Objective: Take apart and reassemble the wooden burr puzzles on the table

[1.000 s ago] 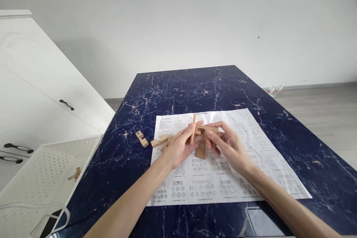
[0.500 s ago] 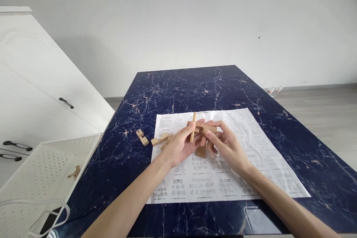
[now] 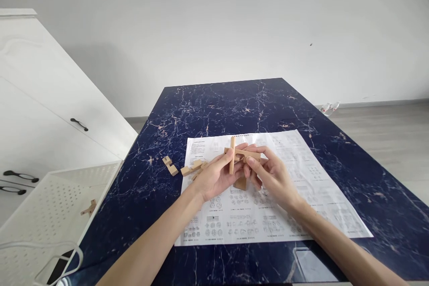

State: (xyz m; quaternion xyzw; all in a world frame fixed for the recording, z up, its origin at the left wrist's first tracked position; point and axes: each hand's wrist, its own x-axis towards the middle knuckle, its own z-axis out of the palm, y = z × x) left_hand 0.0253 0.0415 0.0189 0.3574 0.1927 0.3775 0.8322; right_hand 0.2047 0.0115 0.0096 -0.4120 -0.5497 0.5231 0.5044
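Above a printed instruction sheet, both my hands hold notched wooden puzzle pieces close together. My left hand is closed, its thumb pressing a narrow upright wooden piece. Between the thumb and fingers of my right hand is a notched wooden puzzle piece, lying roughly crosswise. The two pieces overlap in view; fingers hide whether they interlock. Below my hands, another wooden piece shows in part. Left of my left hand lie several loose notched pieces, partly covered by it, and one piece marked 3.
The sheet lies on a dark blue marble-patterned table. At the left, a white perforated tray or shelf holds a wooden piece and a white cable. A white cabinet stands beyond it.
The narrow upright piece in my left hand has shifted slightly down and turned a little. Both hands stay almost in place, with their grips kept.
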